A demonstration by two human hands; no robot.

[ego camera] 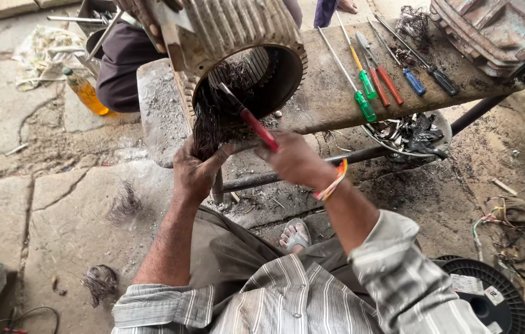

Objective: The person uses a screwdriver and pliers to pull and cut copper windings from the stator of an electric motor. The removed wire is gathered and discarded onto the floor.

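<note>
Motor housing [244, 43] on counter [330, 93], screwdrivers [386, 77] to its right, bottle [86, 91] on floor [39, 204] at left.

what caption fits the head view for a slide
Left hand grips burnt winding wires hanging from a motor stator while right hand works a red-handled screwdriver.

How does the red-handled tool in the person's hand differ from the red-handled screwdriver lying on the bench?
The red-handled tool in the right hand is gripped and angled, its dark tip poked into the ribbed metal motor housing among the wires. The red-handled screwdriver on the worn bench lies loose and untouched, in a row with green and blue ones. The held tool's shaft looks dark; the lying one's shaft is bright metal. Both have slim red handles.
</note>
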